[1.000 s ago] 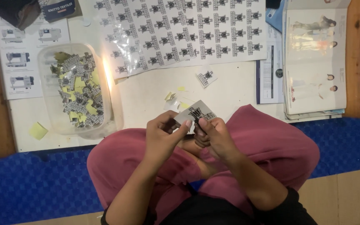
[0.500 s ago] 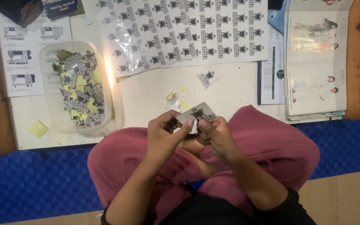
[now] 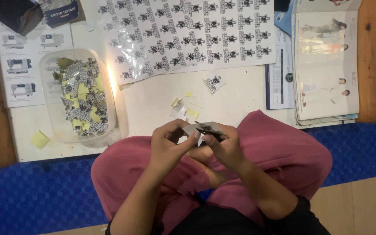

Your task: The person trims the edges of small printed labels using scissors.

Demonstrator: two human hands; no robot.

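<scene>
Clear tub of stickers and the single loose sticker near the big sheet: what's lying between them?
Head view: bare white tabletop lies between the clear tub and the loose sticker. The small yellow scraps lie nearer the hands.

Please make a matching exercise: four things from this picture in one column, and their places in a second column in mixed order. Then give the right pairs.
Things:
1. clear tub
2. open magazine
3. single cut sticker
4. yellow paper scrap

Places:
A. far right of the table
B. alone, just below the big sticker sheet
C. near the table's front left edge
D. left of the middle, filled with cut stickers

Pairs: 1-D, 2-A, 3-B, 4-C
</scene>
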